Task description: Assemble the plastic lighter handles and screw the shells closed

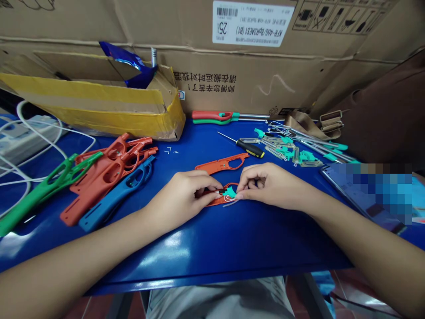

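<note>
Between my hands lies an orange lighter shell half (215,200), its left part covered by my fingers. My left hand (186,190) is closed over it, with thumb and fingertips pressed at the shell and a small black part (222,191). A teal trigger piece (230,192) sits over the shell, with thin white wires (229,199) looping below it. My right hand (265,186) pinches at the right edge of the teal piece; the exact contact is partly hidden. Just behind, another orange shell half (212,165) rests on the blue table (206,248).
Orange shells (96,177), a blue shell (116,195) and green shells (49,190) lie left. Behind are a screwdriver (250,148), assembled lighters (212,116) and a yellow-taped box (133,115). Right are clear tanks (275,148), metal tubes (315,146) and a phone (352,190).
</note>
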The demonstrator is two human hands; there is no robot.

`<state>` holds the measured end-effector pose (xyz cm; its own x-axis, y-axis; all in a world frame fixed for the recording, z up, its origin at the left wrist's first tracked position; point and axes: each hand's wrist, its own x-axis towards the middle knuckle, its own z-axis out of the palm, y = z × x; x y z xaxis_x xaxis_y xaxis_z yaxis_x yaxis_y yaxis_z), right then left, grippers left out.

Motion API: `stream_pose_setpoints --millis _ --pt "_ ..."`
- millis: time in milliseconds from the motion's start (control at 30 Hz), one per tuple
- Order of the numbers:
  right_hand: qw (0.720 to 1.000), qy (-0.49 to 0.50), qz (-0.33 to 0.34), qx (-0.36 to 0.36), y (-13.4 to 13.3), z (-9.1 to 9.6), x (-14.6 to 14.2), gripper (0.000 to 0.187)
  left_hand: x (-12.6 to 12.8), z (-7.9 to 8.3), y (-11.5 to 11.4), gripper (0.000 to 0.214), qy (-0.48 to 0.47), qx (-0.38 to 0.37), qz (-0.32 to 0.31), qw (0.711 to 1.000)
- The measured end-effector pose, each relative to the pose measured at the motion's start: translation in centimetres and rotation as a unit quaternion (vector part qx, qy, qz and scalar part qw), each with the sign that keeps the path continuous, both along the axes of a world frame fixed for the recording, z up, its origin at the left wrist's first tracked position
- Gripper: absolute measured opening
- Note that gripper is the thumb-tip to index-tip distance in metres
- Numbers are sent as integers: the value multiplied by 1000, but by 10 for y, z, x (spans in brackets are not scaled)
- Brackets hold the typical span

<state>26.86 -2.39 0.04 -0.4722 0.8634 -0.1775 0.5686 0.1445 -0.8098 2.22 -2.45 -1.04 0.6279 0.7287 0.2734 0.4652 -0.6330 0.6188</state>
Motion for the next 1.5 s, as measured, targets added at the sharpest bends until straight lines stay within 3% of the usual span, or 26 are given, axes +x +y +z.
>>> stream_pose_setpoints --millis 167,300,467,633,767,867,1000,1100,1267,1500 --pt "1000 4 -12 10 -3 2 -2 18 -2 3 -4 19 21 19 -3 1000" --pt "998 -2 -18 61 -4 -1 -6 13 -3 8 -5 20 28 48 -17 998" --pt "993 -11 -20 116 -9 6 -6 14 -4 14 -4 22 44 90 -92 991" --pt "971 -65 139 183 -18 19 1 7 -6 12 -3 23 88 98 -129 983" --pt "947 -142 186 221 -22 16 0 6 -6 6 -2 21 83 74 -131 985" --pt "956 -127 171 201 -20 14 -2 6 -6 4 -1 21 66 52 -134 987" --pt "984 -89 89 130 -18 18 1 1 -6 3 -1 23 59 46 -139 988" --pt "991 -73 73 81 -17 21 4 10 -6 4 -3 23 69 44 -134 988" --pt "981 -118 108 106 -18 23 4 13 -6 6 -5 21 86 34 -128 987" --pt "977 -96 130 139 -17 20 2 20 -5 7 -5 21 90 21 -126 988"
